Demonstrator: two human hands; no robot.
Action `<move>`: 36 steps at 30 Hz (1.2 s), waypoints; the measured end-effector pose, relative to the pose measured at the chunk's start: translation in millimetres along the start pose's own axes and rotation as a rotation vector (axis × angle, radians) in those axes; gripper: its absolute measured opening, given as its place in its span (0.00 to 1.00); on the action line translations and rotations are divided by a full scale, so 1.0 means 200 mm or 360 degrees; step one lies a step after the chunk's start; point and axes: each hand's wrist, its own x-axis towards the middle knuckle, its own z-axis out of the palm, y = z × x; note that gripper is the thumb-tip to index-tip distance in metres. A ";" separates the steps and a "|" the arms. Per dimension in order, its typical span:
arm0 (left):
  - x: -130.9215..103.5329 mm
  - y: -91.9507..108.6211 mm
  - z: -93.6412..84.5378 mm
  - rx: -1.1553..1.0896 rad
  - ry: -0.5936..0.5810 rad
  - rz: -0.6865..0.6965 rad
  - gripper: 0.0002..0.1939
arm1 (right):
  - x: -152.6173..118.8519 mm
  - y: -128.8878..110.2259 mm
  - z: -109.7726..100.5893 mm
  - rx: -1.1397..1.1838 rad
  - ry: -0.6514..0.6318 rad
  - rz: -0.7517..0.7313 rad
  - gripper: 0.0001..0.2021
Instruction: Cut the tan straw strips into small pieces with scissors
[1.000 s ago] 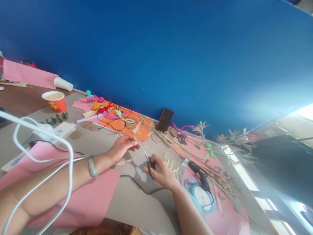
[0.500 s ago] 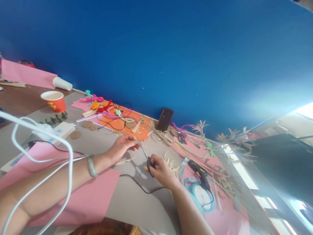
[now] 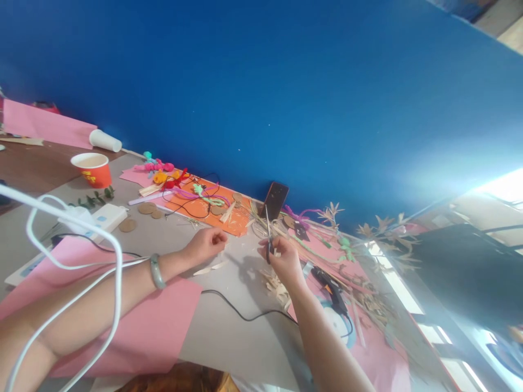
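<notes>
My right hand grips a pair of scissors by the dark handles, blades pointing up toward the phone. My left hand, on the arm with a pale green bangle, is closed with its fingertips pinched together. Whatever lies between those fingers is too small to make out. Below the left hand a pale dry strip rests on the grey table. Curled straw-coloured scraps lie under my right wrist.
A phone leans against the blue wall. Rightward are a glue gun, a ribbon roll and dried stems. An orange paper cup stands left, near a white power strip. White cables cross the near left; pink paper lies underneath.
My right hand has moved right and up with the scissors, away from my left hand. The blades now point upward. My left fingers have curled in more.
</notes>
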 end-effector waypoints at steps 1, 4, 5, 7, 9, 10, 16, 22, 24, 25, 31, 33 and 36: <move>0.00 -0.01 0.00 0.0135 -0.0019 0.0028 0.05 | 0.05 0.02 0.00 -0.0115 0.0014 -0.0029 0.11; 0.00 -0.01 -0.01 0.0500 -0.0066 0.0075 0.07 | 0.21 0.07 0.02 -0.0663 -0.0005 -0.0126 0.06; 0.00 0.00 -0.02 0.0590 -0.0082 0.0077 0.08 | 0.27 0.08 0.04 -0.0741 -0.0015 -0.0133 0.05; -0.01 0.01 -0.02 0.0718 -0.0124 0.0078 0.09 | 0.36 0.10 0.07 -0.0834 -0.0043 -0.0157 0.05; -0.01 0.02 -0.02 0.0791 -0.0160 0.0102 0.11 | 0.44 0.12 0.11 -0.0923 -0.0094 -0.0205 0.05; -0.01 0.02 -0.01 0.0829 -0.0171 0.0130 0.12 | 0.47 0.12 0.13 -0.0966 -0.0130 -0.0231 0.06; -0.02 0.02 0.01 0.1134 -0.0286 0.0289 0.17 | 0.57 0.16 0.20 -0.1172 -0.0359 -0.0346 0.07; -0.02 0.02 0.01 0.1147 -0.0378 0.0334 0.18 | 0.59 0.20 0.22 -0.1279 -0.0511 -0.0373 0.07; -0.02 0.01 0.01 0.1122 -0.0389 0.0342 0.19 | 0.59 0.20 0.23 -0.1281 -0.0528 -0.0359 0.07; -0.02 0.01 0.01 0.1112 -0.0390 0.0344 0.19 | 0.59 0.20 0.23 -0.1274 -0.0529 -0.0348 0.08; -0.01 -0.02 0.01 0.0999 -0.0359 0.0369 0.16 | 0.53 0.13 0.22 -0.1126 -0.0453 -0.0239 0.10; 0.00 -0.03 0.01 0.0942 -0.0336 0.0365 0.14 | 0.50 0.10 0.21 -0.1047 -0.0428 -0.0189 0.10; 0.01 -0.03 0.00 0.0829 -0.0323 0.0297 0.13 | 0.44 0.06 0.19 -0.0905 -0.0450 -0.0093 0.11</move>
